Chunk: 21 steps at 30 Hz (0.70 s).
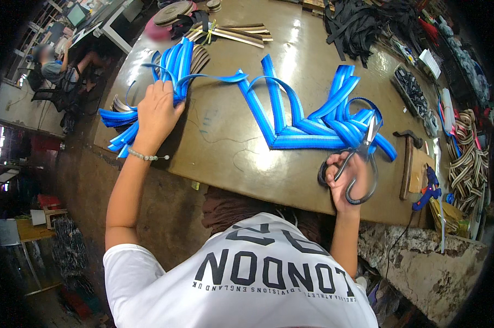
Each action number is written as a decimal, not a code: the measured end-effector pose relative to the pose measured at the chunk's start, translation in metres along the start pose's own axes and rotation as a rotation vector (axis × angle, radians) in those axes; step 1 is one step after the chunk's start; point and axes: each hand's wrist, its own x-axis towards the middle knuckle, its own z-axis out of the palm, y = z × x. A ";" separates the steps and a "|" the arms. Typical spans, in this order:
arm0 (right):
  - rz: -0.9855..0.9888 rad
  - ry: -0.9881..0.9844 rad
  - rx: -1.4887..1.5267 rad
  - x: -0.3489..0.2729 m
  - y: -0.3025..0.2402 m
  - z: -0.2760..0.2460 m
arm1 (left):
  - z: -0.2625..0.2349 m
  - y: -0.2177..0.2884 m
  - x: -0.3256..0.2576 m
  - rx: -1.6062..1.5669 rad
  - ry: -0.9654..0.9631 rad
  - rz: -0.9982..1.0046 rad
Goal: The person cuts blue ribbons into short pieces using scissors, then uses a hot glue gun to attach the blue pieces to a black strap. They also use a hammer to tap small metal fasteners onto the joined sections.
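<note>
My left hand (159, 112) is closed over a bundle of blue striped webbing straps (178, 63) at the table's left edge; the fingertips are partly hidden among the straps. One strap runs from that bundle to the right, toward a pile of blue striped straps (307, 139) lying folded and crossed in the middle. My right hand (348, 175) holds black-handled scissors (371, 134), its fingers around the handles. Their blades point away from me, over the right end of the pile.
The brown table (219, 147) carries black straps (361, 27) at the far right and tan-striped strips (241, 34) at the back. A hammer (407, 164) and a blue glue gun (430, 188) lie to the right. Another person (55, 68) sits at the far left.
</note>
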 end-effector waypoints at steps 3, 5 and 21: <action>0.026 -0.003 0.014 -0.001 -0.001 0.001 | -0.010 -0.004 0.007 -0.041 0.070 0.001; 0.026 0.002 0.003 -0.002 -0.001 0.002 | -0.023 -0.012 0.020 -0.105 0.025 -0.068; 0.032 0.051 0.010 -0.002 -0.001 0.005 | -0.059 -0.193 0.089 -0.947 -0.116 -0.575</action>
